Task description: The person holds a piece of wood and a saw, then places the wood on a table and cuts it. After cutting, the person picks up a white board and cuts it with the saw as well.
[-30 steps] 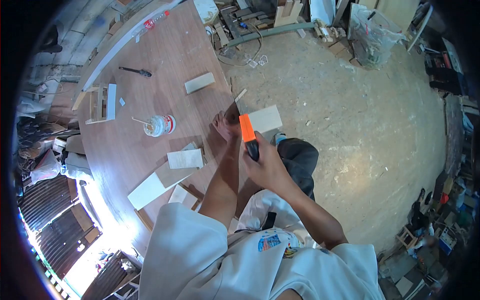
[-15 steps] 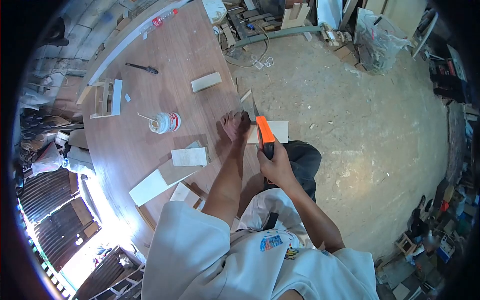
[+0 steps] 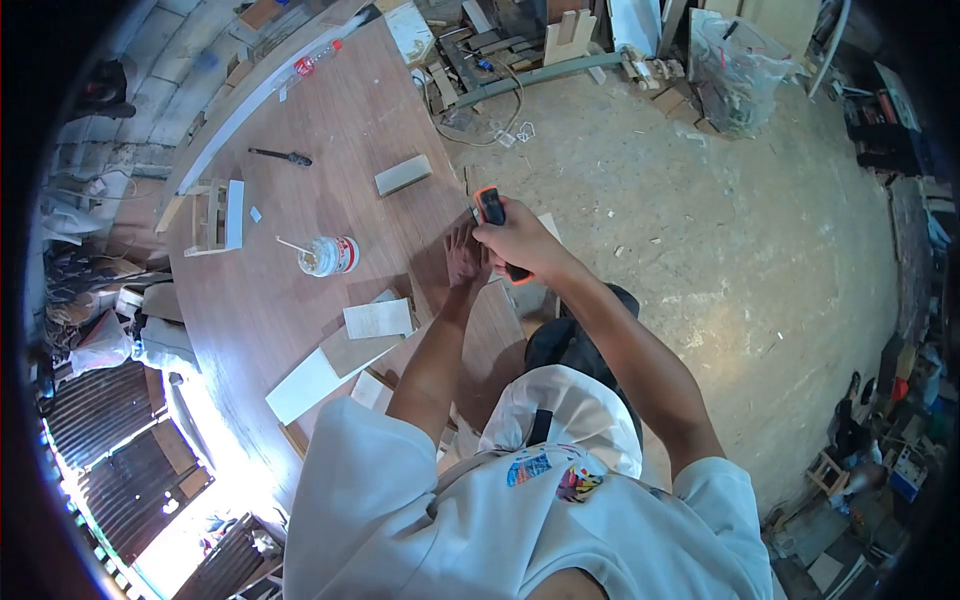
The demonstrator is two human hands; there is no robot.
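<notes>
My right hand (image 3: 522, 245) grips the orange and black handle of a handsaw (image 3: 490, 206) at the near edge of the brown table (image 3: 330, 110). The blade is hidden behind the hand. My left hand (image 3: 462, 262) lies pressed down on the table edge just left of the saw handle, its fingers spread. A pale board (image 3: 548, 226) sticks out past the table edge beside my right hand, mostly covered by it.
On the table stand a glue jar (image 3: 328, 255) with a stick in it, a wood block (image 3: 402, 174), a small wooden frame (image 3: 210, 215), a black tool (image 3: 280, 156) and several flat boards (image 3: 377, 318). Scrap wood and a plastic bag (image 3: 735, 70) lie on the dusty floor.
My right hand has pushed the saw forward and up, from near my body to the table edge. My left hand has stayed pressed at the same spot.
</notes>
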